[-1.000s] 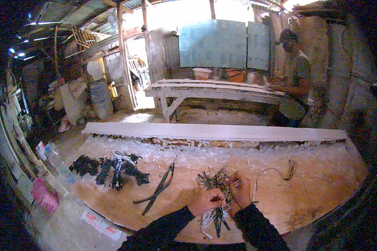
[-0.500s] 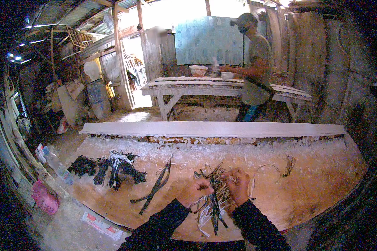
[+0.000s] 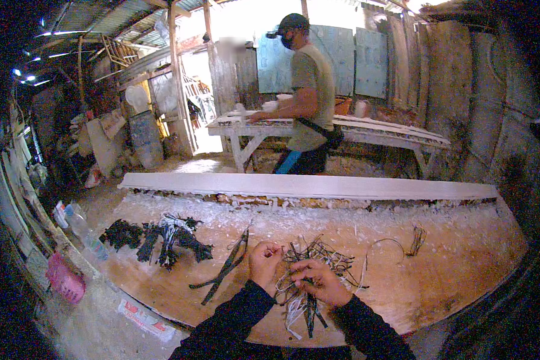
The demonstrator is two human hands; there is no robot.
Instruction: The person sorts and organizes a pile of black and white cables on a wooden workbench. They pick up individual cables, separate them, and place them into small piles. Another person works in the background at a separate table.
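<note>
Strips [image 3: 321,252]: loose tangle on the near part of the table [image 3: 450,294], right of center, between and under the hands. The middle of the tangle is covered by the right hand [image 3: 317,281], so individual strips can't be followed or counted there. Right fingers bent down over the strips, touching; can't tell if any are gripped. Left hand [image 3: 265,263] at the left edge of the tangle, fingers curled in toward the thumb; fingertips too small and blurred to tell whether a strip is pinched. Sleeves [image 3: 369,327] cut off at the lower edge and hiding some of the table's near edge.

Look of strips: thin, flat, mixed black, grey and whitish; splayed out at the far and right sides, longer black and white ends hanging together toward the near side.

Left of the left hand, two black bands [image 3: 225,270] crossed, apart from the tangle. Farther left, dark bundles [image 3: 168,243], one with white on top; they overlap, count unclear. Right, a small wiry bunch [image 3: 418,241].

Far side: co-worker [image 3: 312,90] blocks part of the bench [image 3: 390,131]; what their hand touches is blurry. Doorway [image 3: 205,135] washed out.
</note>
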